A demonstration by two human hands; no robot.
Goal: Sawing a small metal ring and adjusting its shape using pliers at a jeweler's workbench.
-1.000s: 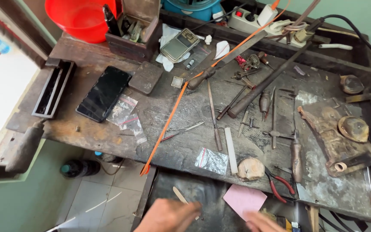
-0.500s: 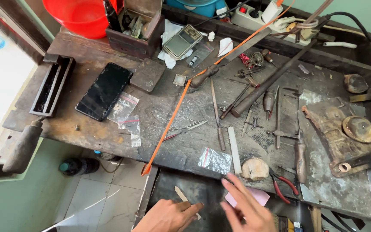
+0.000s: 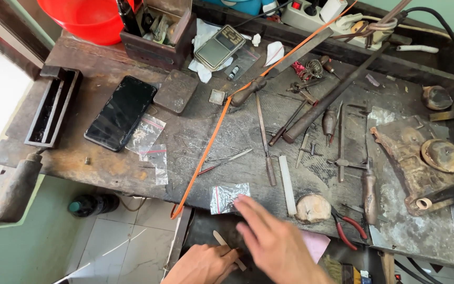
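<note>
Dark and scratched, the worn metal tabletop (image 3: 195, 142) holds many old tools. At its near edge lies a small clear plastic bag with a red strip (image 3: 229, 198). It looks very light, soft and slippery, so pinching one corner would work best. The right hand (image 3: 277, 239) reaches with fingers spread, tips touching the bag. The left hand (image 3: 202, 264) pinches a thin pale stick (image 3: 222, 239) below the edge.

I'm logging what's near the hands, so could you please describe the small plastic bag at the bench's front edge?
The small plastic bag is clear and crinkled, with a red stripe along its left end. It lies flat on the dark workbench near the front edge, right of the orange strip. The right hand's fingers reach its right edge; contact is unclear. Contents cannot be made out.
</note>
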